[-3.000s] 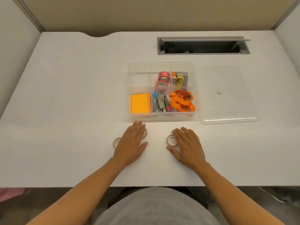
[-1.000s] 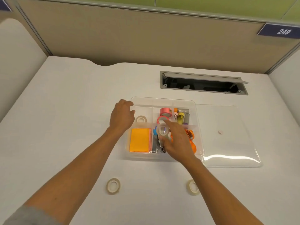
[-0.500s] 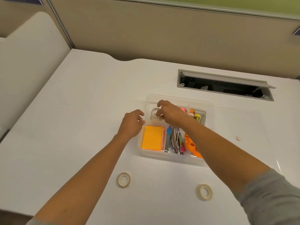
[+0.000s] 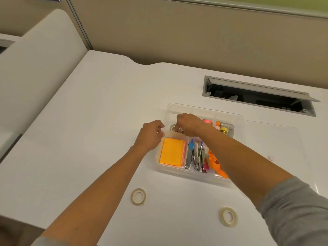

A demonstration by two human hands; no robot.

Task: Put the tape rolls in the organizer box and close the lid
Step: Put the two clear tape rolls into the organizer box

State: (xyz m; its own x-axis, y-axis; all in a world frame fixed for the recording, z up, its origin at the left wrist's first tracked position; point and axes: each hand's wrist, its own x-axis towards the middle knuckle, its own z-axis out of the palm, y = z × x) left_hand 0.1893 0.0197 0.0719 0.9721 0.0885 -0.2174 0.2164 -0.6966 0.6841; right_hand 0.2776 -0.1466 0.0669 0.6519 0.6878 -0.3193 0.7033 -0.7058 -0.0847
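Note:
The clear organizer box (image 4: 184,172) sits on the white desk, and its clear lid (image 4: 276,139) lies flat to its right. My right hand (image 4: 190,124) reaches into the back-left compartment, fingertips pinched down on a whitish tape roll (image 4: 172,128); whether a second roll lies under the hand is hidden. My left hand (image 4: 150,135) is loosely curled and holds nothing, resting against the box's left wall. Two more whitish tape rolls lie flat on the desk in front of the box, one at the left (image 4: 138,196) and one at the right (image 4: 228,217).
The box also holds a pink tape roll (image 4: 208,121), orange sticky notes (image 4: 172,155), metal staplers (image 4: 195,158) and orange clips (image 4: 215,165). A grey cable slot (image 4: 257,94) is open behind the box. Partition walls stand at the back and left.
My right hand carried a tape roll from above the box's middle into the back-left compartment and lowered there. My left hand drew back slightly to the box's left wall.

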